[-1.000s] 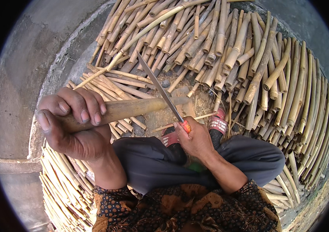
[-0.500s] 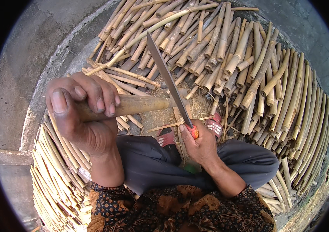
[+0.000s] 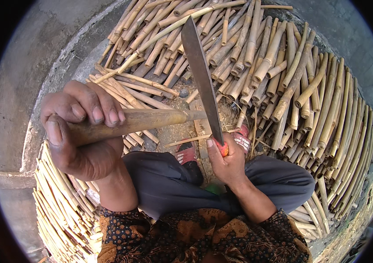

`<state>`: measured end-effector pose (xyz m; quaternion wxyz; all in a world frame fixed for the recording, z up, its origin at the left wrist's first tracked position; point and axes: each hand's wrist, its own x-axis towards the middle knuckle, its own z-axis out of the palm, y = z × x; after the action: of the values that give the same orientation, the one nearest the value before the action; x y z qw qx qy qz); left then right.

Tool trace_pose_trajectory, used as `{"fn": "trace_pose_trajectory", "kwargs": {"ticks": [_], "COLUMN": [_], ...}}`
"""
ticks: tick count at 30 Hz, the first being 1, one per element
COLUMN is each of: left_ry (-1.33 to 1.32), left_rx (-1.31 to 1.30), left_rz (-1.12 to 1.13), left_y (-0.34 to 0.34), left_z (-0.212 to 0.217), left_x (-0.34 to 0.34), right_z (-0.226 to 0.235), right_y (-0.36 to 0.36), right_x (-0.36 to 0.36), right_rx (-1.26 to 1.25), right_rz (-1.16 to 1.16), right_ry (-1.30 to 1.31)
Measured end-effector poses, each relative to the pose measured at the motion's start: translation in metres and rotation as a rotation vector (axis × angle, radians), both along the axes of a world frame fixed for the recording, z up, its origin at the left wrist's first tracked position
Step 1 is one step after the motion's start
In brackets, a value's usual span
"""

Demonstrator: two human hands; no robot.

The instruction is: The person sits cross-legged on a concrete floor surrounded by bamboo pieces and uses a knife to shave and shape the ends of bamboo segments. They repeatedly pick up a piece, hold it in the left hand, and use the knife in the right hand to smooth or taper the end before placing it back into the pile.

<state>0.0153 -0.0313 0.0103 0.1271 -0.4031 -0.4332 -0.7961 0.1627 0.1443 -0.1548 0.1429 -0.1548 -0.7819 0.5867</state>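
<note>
My left hand (image 3: 83,127) is wrapped round the near end of a bamboo pole (image 3: 142,122), which points away to the right. In my right hand (image 3: 229,160) is a machete (image 3: 202,72) with an orange-red handle; its long dark blade stands up and leans to the left. The blade passes by the pole's far end, and I cannot tell whether the two touch. Below that end is a pale wooden block (image 3: 202,127), partly hidden by the pole and blade.
Cut bamboo poles (image 3: 265,65) lie heaped ahead and to the right. Another bamboo stack (image 3: 59,206) is at my left. Grey concrete walls (image 3: 24,74) curve round. My feet, in red sandals (image 3: 187,153), flank wood chips on the ground. A thin bamboo strip (image 3: 186,140) lies between them.
My left hand has shifted left and slightly down with the bamboo pole. The machete's tip has swung up and to the right, and its blade shows broader.
</note>
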Motion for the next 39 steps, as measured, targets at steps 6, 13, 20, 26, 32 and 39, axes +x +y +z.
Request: {"fn": "trace_pose_trajectory", "kwargs": {"ticks": [6,13,20,26,32,39], "left_ry": [0.05,0.161,0.079,0.074,0.074,-0.03], "left_rx": [-0.018,-0.084,-0.064,-0.033,-0.045,-0.031], "left_rz": [0.018,-0.097,-0.043,-0.029,-0.075,-0.143], "left_y": [-0.002,-0.016,-0.009,-0.011,-0.009,-0.006], "left_z": [-0.004,-0.002,0.003,0.003,0.003,0.006], "left_x": [-0.005,-0.007,-0.006,-0.005,-0.006,-0.007], "right_z": [-0.037,-0.029,-0.001,-0.024,-0.013,-0.019], "right_y": [-0.011,0.009,-0.005,0.011,-0.001,0.011], "right_x": [-0.022,-0.013,-0.02,-0.022,-0.019,-0.026], "right_rx": [0.206,-0.032,-0.032,-0.063,-0.058,-0.064], "right_rz": [0.072,-0.037,0.086,-0.005,0.076,0.007], "right_ry": [-0.344,-0.263,0.076,-0.324,0.08,-0.294]}}
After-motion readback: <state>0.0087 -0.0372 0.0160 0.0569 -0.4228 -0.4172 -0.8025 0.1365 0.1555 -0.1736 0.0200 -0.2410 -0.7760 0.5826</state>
